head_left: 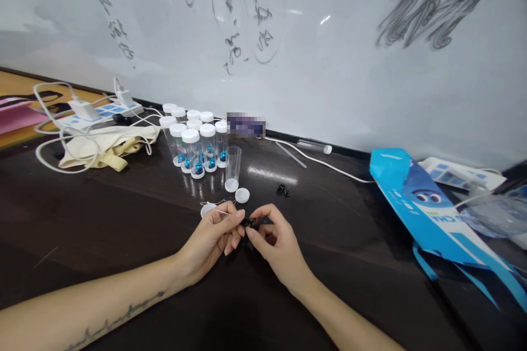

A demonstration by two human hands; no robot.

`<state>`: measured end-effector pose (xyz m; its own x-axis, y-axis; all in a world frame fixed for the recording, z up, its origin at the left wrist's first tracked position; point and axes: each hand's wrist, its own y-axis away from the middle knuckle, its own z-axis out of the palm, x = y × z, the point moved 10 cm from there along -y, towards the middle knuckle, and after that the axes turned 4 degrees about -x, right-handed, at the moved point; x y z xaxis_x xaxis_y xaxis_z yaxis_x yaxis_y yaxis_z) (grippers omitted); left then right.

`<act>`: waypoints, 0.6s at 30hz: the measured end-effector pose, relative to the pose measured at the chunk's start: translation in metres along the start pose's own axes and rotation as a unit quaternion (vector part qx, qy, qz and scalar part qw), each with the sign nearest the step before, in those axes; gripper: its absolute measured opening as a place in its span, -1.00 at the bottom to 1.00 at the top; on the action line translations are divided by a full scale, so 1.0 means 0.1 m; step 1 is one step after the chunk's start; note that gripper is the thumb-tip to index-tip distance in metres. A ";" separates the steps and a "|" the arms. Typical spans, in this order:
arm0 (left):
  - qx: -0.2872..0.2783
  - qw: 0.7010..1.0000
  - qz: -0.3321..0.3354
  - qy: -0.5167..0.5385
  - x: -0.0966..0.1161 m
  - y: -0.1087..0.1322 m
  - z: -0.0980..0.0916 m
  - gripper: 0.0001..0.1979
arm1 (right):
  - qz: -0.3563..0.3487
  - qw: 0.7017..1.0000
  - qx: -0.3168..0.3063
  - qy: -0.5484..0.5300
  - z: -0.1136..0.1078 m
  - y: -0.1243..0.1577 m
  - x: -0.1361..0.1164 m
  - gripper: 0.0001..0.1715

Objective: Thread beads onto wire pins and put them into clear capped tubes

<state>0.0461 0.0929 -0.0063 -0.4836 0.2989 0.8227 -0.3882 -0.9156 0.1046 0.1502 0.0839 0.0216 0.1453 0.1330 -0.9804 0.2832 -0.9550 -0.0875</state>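
My left hand [222,227] pinches a small black piece [249,222], whose exact kind I cannot make out. From the other side, the thumb and forefinger of my right hand [275,236] close on the same piece. A thin white strand [222,212] runs back from the left fingers. Just beyond my hands a clear plastic tube [233,167] stands upright with its top open. Beside it lies a white cap [242,195], and a second white cap [207,209] is partly hidden behind my left hand. More small black pieces [284,190] lie to the right.
Several white-capped clear tubes [193,154] with shiny blue contents stand grouped at the back. A cloth bag [109,145], cables and a power strip [105,114] are on the left. A blue bag [428,203] lies right. A whiteboard [321,77] rises behind the dark table [123,219].
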 end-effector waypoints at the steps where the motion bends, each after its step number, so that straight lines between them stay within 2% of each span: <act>1: 0.001 1.000 -0.001 0.003 0.00 0.00 0.00 -0.74 | -0.003 1.000 0.001 -0.001 0.00 0.00 -0.01 -0.84; 6: 0.002 1.000 -0.011 0.005 0.00 0.01 0.00 -0.73 | 0.003 0.999 -0.009 -0.044 0.00 0.01 0.00 -0.75; 9: -0.003 1.000 -0.006 0.000 0.01 0.00 0.02 -0.73 | 0.013 0.999 -0.017 -0.032 0.02 0.01 0.03 -0.69; 18: 0.023 1.000 -0.016 -0.010 0.01 0.01 -0.01 -0.73 | 0.009 1.000 -0.002 -0.013 -0.01 0.00 0.06 -0.82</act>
<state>0.0445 0.0920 -0.0062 -0.4556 0.3243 0.8290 -0.3671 -0.9169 0.1569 0.1514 0.0852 0.0162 0.1260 0.1079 -0.9862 0.2847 -0.9562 -0.0682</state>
